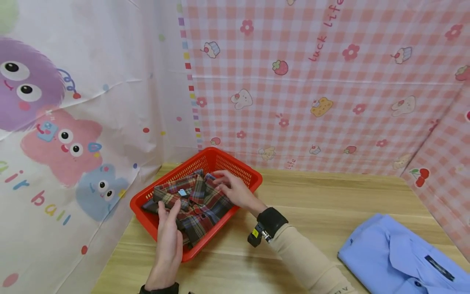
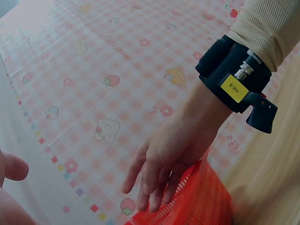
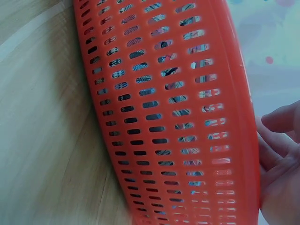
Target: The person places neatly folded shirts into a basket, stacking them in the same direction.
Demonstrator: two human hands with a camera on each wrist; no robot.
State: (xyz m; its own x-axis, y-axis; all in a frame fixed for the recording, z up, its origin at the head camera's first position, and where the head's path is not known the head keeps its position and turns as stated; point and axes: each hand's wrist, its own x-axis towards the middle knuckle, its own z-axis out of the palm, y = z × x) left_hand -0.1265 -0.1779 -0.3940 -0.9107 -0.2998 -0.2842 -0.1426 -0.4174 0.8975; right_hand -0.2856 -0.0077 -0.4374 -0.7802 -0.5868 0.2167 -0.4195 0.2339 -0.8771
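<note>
We have the folded plaid shirt (image 1: 216,206) inside the red basket (image 1: 211,152). Our left hand (image 1: 169,237) points away from us over the near end, fingers extended, thumb apart from them. Our right hand (image 1: 236,190) slants in across the right rim above the shirt, fingers loosely bent and slightly apart. We cannot tell whether either hand's fingertips touch the cloth.

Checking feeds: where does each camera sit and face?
On head: faces forward and down at red basket, plaid shirt, left grip and right grip.
On left wrist: faces right grip, gingham cloth; left grip at left edge.
On right wrist: faces basket's slotted side; apparently right grip at right edge.
First two share right grip.
</note>
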